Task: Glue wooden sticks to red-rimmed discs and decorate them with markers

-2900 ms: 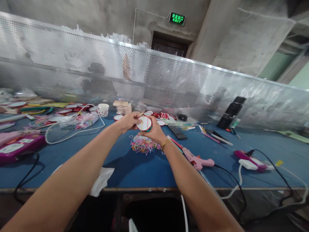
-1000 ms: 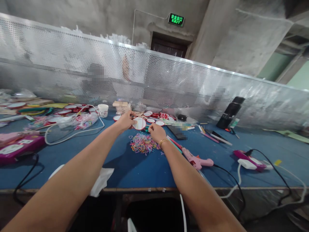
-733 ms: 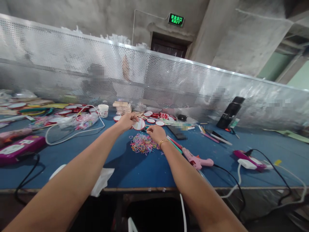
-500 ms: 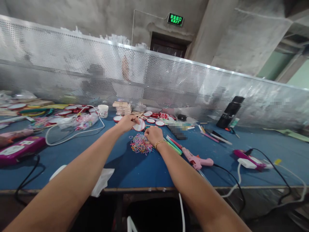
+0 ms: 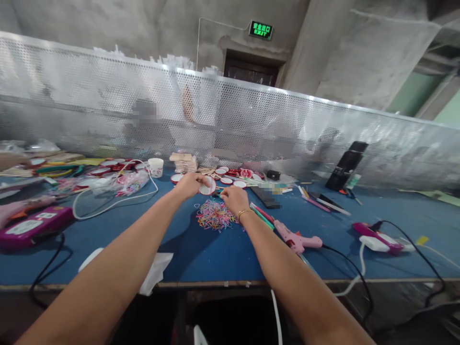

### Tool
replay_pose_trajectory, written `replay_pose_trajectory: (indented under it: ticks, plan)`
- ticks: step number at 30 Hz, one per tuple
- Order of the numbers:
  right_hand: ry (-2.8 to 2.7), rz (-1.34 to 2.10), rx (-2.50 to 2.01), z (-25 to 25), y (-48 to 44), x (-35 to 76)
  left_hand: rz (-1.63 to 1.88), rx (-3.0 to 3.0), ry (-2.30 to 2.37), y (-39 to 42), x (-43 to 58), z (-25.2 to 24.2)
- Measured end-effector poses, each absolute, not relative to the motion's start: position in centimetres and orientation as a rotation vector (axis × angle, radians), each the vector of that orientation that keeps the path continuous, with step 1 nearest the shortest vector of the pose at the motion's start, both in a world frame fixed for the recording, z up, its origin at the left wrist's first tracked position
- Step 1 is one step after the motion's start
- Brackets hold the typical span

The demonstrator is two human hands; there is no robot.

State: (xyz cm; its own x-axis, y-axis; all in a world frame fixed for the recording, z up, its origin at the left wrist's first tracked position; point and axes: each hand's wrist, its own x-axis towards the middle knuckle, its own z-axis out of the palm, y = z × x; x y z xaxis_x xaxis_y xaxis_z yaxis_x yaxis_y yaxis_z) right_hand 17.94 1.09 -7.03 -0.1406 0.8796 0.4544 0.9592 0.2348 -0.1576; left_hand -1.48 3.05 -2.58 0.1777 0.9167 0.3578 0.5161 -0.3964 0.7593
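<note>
My left hand point(image 5: 189, 184) is closed on a round white disc with a red rim point(image 5: 208, 187), held tilted just above the blue table point(image 5: 201, 249). My right hand point(image 5: 233, 198) has its fingers curled and pinched low over the far edge of a pile of coloured rubber bands point(image 5: 214, 215); what they pinch is too small to make out. A gold bracelet is on my right wrist. More red-rimmed discs point(image 5: 233, 182) lie just behind both hands.
A pink glue gun point(image 5: 296, 238) with a black cord lies to the right, a second glue gun point(image 5: 377, 233) farther right. Pencils point(image 5: 262, 215) lie beside my right wrist. A white cup point(image 5: 155, 167), stacked sticks point(image 5: 183, 161), a bag and cords sit left; a perforated metal screen point(image 5: 251, 124) backs the table.
My right hand let go of the disc and dropped to the rubber band pile. My left hand kept the disc and lowered it toward the table.
</note>
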Motion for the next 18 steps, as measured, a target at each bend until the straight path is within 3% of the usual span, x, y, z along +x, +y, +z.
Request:
replay_pose_trajectory:
  ticks: [18]
  plan:
    - [-2.072,-0.279,-1.778,-7.0,0.6,16.8,1.134,1.916,1.379,2.9,-1.5,-2.5]
